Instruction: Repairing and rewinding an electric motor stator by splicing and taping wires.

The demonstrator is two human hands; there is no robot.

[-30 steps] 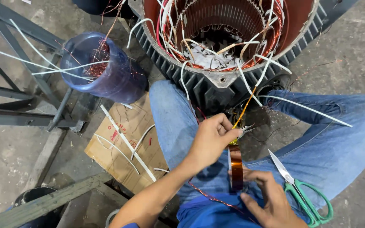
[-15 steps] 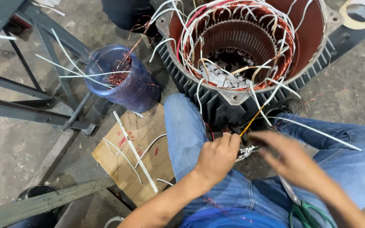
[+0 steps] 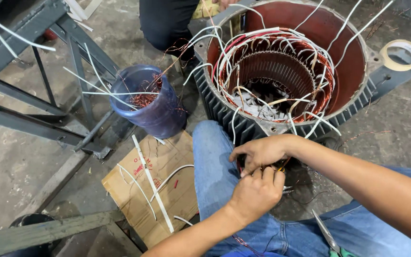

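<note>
Both my hands meet low in front of the stator point(image 3: 286, 71), over my left knee. My left hand point(image 3: 255, 192) is curled, fingers pressed together on something small at the fingertips. My right hand point(image 3: 262, 151) comes from the right, thumb and forefinger closed down just above the left. I judge that they pinch a wire end point(image 3: 281, 169): only a small orange-yellow bit shows between the fingers, so I can't tell exactly what each hand pinches.

To do it well, I'd say: keep the left as the steady anchor, work with the right fingertips only, stay close to the pinch so the lead doesn't kink, and keep clear of the other white-sleeved leads hanging off the winding.

Direction: the visible bit seems to run up and right, from the pinch toward the stator's lower rim. That's its long axis as far as I can tell; the rest is hidden by fingers.

The stator lies on its side, bore towards me. Outward: scissors point(image 3: 329, 238) on my right thigh, cardboard point(image 3: 153, 190) with sleeve strips to the left, blue bucket point(image 3: 148, 102) of copper scrap beyond, tape roll point(image 3: 402, 54) on the far right.
</note>
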